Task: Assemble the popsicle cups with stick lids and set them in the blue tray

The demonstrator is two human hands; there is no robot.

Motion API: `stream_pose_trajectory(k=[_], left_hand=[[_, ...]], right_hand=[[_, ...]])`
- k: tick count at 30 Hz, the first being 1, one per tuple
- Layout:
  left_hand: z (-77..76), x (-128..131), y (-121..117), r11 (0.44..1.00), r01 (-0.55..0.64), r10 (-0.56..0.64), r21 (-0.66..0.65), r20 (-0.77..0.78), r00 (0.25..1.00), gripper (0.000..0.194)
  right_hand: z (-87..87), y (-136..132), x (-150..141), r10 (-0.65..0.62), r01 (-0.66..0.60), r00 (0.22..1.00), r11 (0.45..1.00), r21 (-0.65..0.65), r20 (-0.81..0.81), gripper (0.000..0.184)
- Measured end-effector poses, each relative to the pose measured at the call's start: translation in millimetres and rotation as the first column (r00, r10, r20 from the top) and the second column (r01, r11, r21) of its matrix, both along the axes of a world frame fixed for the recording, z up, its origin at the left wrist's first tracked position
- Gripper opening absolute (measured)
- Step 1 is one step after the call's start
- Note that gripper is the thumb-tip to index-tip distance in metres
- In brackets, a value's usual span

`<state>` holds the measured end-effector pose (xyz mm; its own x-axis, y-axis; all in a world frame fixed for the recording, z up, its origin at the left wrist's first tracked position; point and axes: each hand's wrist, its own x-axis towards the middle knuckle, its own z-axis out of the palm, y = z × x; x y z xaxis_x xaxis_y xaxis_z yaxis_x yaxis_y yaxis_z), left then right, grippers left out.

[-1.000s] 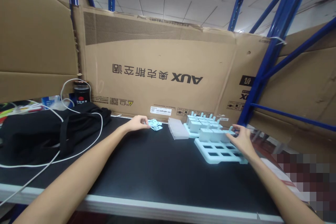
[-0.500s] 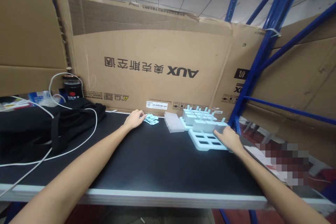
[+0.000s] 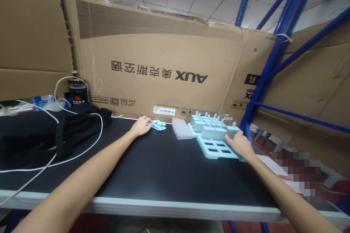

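My left hand (image 3: 140, 126) rests at the back of the black table, its fingers curled over the left end of a small pile of flat light-blue plastic pieces (image 3: 159, 125). What its fingertips hold is hidden. On the right, my right hand (image 3: 240, 145) is closed round the near right corner of a light-blue popsicle mold (image 3: 232, 131), thumb toward the inside. That mold and others alongside it, with stick handles pointing up, stand on a light-blue rack (image 3: 209, 153) whose front openings are bare. Between the hands lies a translucent flat box (image 3: 182, 129).
A black bag (image 3: 30, 134) and a looping white cable (image 3: 94, 142) take up the left side. Behind it stands a dark jar (image 3: 78, 91). Cardboard (image 3: 161, 54) walls the back, and a blue post (image 3: 269, 69) rises at the right. Papers (image 3: 276, 171) lie at the right edge.
The mold at my right hand now sits slightly apart from its neighbours, with a gap showing. My left fingers have shifted a little over the pile. The whole view has moved slightly.
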<state>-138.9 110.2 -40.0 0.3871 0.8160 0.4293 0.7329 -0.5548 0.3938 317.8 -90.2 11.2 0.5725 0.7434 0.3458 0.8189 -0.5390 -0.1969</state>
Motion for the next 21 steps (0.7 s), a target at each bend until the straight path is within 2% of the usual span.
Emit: stream_pose_trajectory(k=[3,6,9,12,14,17,21], left_hand=[[-0.9,-1,2,0.999,0.041,-0.040,-0.022,0.019,0.999,0.042],[-0.7,-2,2,0.995,0.068,-0.066,-0.069,0.037,0.997,0.055],[1.1,-3,0,0.985,0.111,-0.106,-0.134,0.037,0.994,0.071],[3.5,-4,-2,0.978,0.137,-0.136,-0.157,0.020,0.991,0.082],[4.5,-4,-3,0.980,0.142,-0.142,-0.138,0.010,0.990,0.085],[4.0,-3,-3,0.984,0.130,-0.130,-0.119,0.005,0.991,0.088],[0.2,-2,0,0.978,0.140,-0.138,-0.152,0.029,0.990,0.095]], right_hand=[[21.4,-5,5,-0.016,0.020,0.997,0.999,0.050,-0.070,0.080],[51.1,-9,-3,-0.007,0.020,0.996,0.989,0.146,-0.088,0.071],[80.2,-1,-35,0.071,-0.056,0.995,0.975,0.213,-0.065,0.057],[98.2,20,-90,0.245,-0.237,0.969,0.955,0.177,-0.024,0.049],[100.1,41,-131,0.386,-0.384,0.922,0.918,0.101,0.002,0.048],[89.0,77,-185,0.536,-0.535,0.844,0.841,-0.085,-0.005,0.053],[67.7,119,-227,0.612,-0.581,0.791,0.762,-0.287,0.023,0.073]])
